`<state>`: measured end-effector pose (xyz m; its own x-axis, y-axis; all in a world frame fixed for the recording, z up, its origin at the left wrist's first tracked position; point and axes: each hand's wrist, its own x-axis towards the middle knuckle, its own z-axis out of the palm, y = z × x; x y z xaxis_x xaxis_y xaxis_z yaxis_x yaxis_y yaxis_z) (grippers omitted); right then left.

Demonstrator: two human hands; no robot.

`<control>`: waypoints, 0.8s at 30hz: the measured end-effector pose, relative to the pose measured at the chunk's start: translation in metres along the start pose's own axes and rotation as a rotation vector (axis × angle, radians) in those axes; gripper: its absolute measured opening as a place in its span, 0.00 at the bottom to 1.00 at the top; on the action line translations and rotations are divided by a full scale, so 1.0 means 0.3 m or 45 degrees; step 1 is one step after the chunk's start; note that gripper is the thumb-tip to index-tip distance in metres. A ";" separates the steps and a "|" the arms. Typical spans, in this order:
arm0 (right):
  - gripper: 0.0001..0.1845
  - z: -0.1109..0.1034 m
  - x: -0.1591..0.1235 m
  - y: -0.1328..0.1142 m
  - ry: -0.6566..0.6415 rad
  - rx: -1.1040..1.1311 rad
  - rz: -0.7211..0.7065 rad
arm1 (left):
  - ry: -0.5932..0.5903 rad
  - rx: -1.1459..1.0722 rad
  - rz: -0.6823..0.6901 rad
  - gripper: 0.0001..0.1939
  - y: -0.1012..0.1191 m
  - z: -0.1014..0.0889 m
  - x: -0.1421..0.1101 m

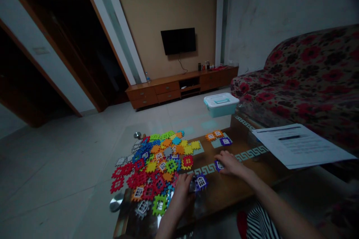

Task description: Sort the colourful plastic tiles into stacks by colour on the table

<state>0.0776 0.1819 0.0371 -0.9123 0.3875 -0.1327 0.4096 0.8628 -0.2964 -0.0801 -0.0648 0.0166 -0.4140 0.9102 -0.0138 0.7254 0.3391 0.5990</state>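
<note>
the step in hand looks to be the handling of purple window pieces, on the table (230, 194), to the right of the big heap. the right hand (228, 161) reaches in from the near right, its fingers bent over the right edge of a purple piece (219, 165) and covering part of it; they seem to touch it, but i cannot tell whether they are clamped on it or only resting there. the left hand (183, 188) is at the near right edge of the heap, its fingertips just beside, perhaps touching, the left side of a nearer purple piece (201, 182); the underside of that hand is hidden, so i cannot tell if its fingers are together or apart.

these two purple pieces lie apart, the right hand's one farther and more to the right. a third purple piece (226, 141) lies beyond the hands, close to a pair of orange pieces (214, 135). the mixed heap of toothed pieces (164, 162) spreads over the left of the table.

as i judge it, the next move calls for a light grip on the edges, since the pieces look thin and flat, and for teeth lined up with gaps if two are to be joined.
</note>
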 end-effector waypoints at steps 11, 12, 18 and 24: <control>0.20 -0.032 -0.031 -0.024 0.078 -0.035 -0.044 | -0.033 0.188 0.036 0.30 0.137 0.045 0.064; 0.21 -0.043 -0.032 -0.009 0.100 -0.028 -0.041 | -0.042 0.202 0.009 0.31 0.143 0.051 0.068; 0.24 -0.163 0.023 0.167 0.260 -0.092 0.040 | -0.036 0.145 -0.034 0.31 0.163 0.089 0.120; 0.23 -0.197 0.148 0.310 0.262 -0.068 -0.093 | -0.123 0.232 -0.052 0.27 0.267 0.132 0.322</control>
<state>0.0750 0.2985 0.0595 -0.9226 0.3764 0.0848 0.3465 0.9050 -0.2467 -0.0402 0.0598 0.0316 -0.3971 0.9103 -0.1174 0.8002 0.4060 0.4414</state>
